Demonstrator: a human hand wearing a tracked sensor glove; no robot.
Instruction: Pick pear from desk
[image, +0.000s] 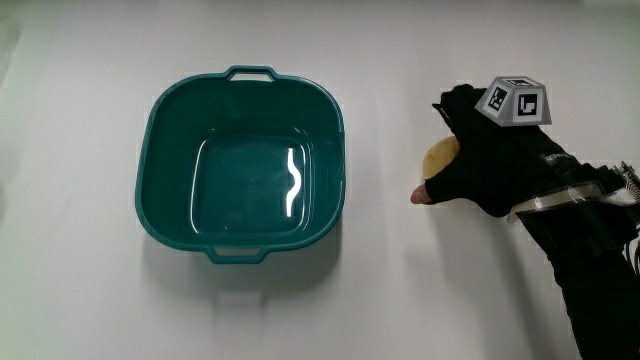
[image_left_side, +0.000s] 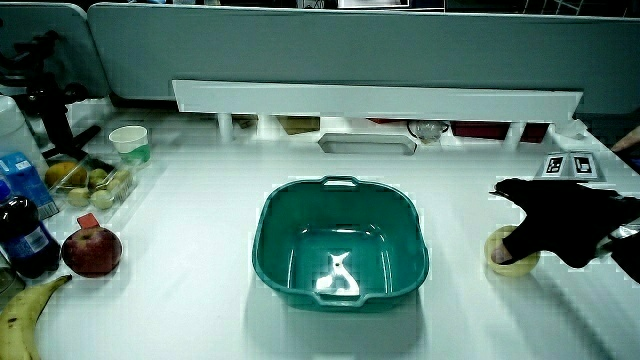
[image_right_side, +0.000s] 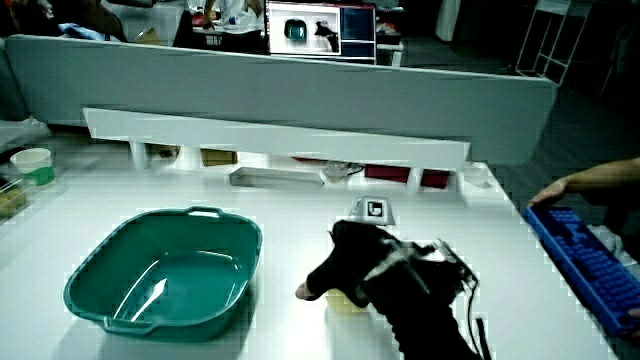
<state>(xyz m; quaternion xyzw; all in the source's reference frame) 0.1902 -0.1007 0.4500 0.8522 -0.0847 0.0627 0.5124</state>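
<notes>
A pale yellow pear (image: 441, 160) rests on the white desk (image: 400, 290), beside the teal basin (image: 165, 110). The black-gloved hand (image: 433, 147) lies over the pear. Its fingers curl around the pear's upper part and the thumb presses at the end nearer the person. Most of the pear is hidden under the palm. In both side views the pear (image_left_side: 508, 255) (image_right_side: 343, 301) shows as a yellow sliver on the table beneath the hand (image_left_side: 512, 232) (image_right_side: 322, 272). The patterned cube (image: 516, 100) sits on the back of the hand.
The teal basin (image_left_side: 275, 265) (image_right_side: 85, 295) holds nothing. At the table's edge in a side view stand a red apple (image_left_side: 92, 251), a banana (image_left_side: 25, 310), a dark bottle (image_left_side: 27, 238), a cup (image_left_side: 129, 141) and a tray of fruit (image_left_side: 85, 182). A blue keyboard (image_right_side: 590, 265) lies near the hand.
</notes>
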